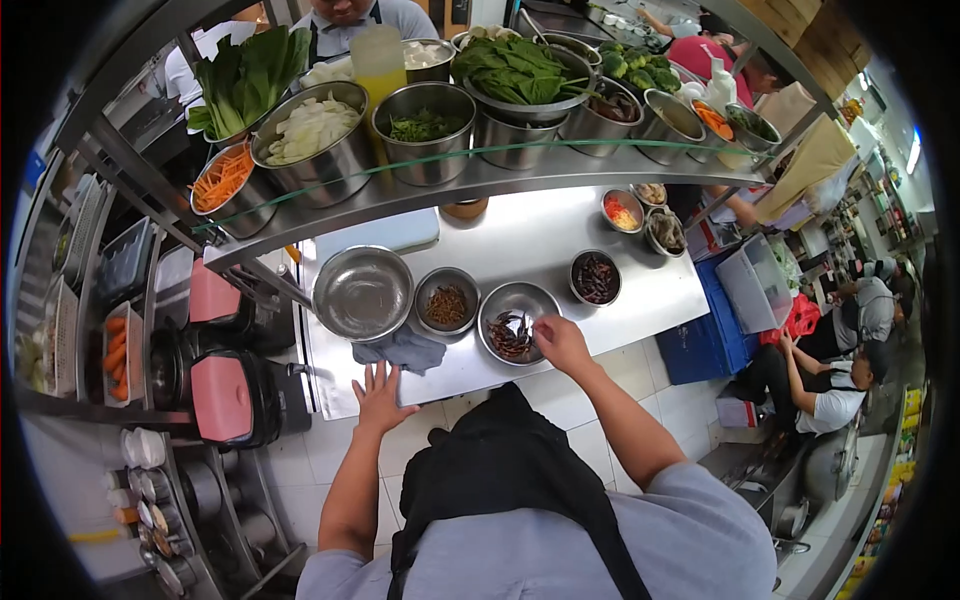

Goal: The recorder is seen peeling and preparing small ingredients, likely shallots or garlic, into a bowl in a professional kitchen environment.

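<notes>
My left hand [381, 397] rests with fingers spread at the front edge of the steel table [517, 232], beside a crumpled grey cloth [412, 354]. Over the right side of a steel bowl [504, 298], my right hand [564, 343] has its fingers bent inside the rim; whether they pinch anything is hidden. Dark red dried chillies [507, 335] lie in that bowl. To its left stand a smaller bowl with brown dried pieces [448, 305] and a wide steel bowl [363, 289] with a bare, shiny bottom. Another steel container holds dark dried chillies [595, 279] farther right.
Above the table's far side, a steel shelf [442, 193] with a glass edge carries vegetable containers, including shredded carrot [223, 178] and leafy greens [525, 71]. A pale blue board [382, 231] lies beneath. Pink-lidded bins [219, 397] stand left. Co-workers sit at right near blue crates [690, 337].
</notes>
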Demonstrator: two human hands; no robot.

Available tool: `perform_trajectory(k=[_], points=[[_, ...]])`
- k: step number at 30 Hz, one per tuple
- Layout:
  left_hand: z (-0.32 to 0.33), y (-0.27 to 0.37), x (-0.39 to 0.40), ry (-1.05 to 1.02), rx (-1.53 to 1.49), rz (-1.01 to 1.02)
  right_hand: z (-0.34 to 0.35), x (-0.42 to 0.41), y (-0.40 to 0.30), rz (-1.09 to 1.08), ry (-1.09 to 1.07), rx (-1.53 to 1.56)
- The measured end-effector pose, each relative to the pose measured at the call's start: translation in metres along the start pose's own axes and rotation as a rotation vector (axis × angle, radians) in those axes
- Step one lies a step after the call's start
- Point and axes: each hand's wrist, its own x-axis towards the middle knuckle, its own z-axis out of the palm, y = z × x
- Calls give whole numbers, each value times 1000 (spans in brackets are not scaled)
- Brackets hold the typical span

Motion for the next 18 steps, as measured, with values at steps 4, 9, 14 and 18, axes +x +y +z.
perform_trajectory(k=[4, 9, 14, 18], points=[[0, 15, 0, -66, -21, -109, 20, 47, 0, -230, -158, -272], [6, 39, 2, -36, -67, -265, 53, 79, 27, -430, -312, -531], [6, 52, 8, -53, -27, -327, 57, 89, 39, -336, -399, -610], [4, 63, 6, -38, -44, -374, 47, 92, 43, -325, -457, -498]])
